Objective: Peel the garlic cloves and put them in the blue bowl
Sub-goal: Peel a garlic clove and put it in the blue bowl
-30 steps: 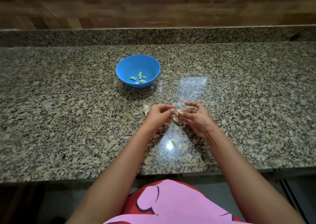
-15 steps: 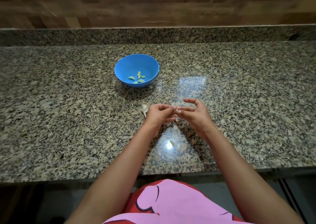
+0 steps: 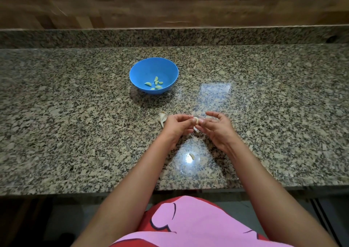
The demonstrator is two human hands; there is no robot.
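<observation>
Garlic clove point(image 3: 196, 120): pale, small, held above the desk between the two hands, near the front-centre of the granite. Peeling apparently under way; extent of skin left on it too small to tell.

Left hand point(image 3: 176, 127): grip curled, fingertips pinching the clove from the left.

Right hand point(image 3: 217, 127): thumb and forefinger pinching the same clove from the right; remaining fingers arched loosely above, holding nothing.

Garlic remnant point(image 3: 162, 117): papery whitish piece lying on the desk just left of the left hand; whether cloves remain inside cannot be told.

Loose scrap point(image 3: 192, 155): small pale fragment on the desk nearer the front edge, beside a bright light reflection; skin or clove, cannot tell.

Blue bowl point(image 3: 143, 71): round, plastic-looking, standing on the desk beyond the hands and slightly left, well apart from them.

Peeled cloves point(image 3: 155, 84): about six, clustered on the bowl floor, tinted greenish by the bowl.

Desk point(image 3: 75, 124): speckled granite, raised back ledge, wood-patterned wall behind.

Progress, as judged: several cloves finished and deposited; one in hand not yet in the bowl; perhaps more left in the remnant.
</observation>
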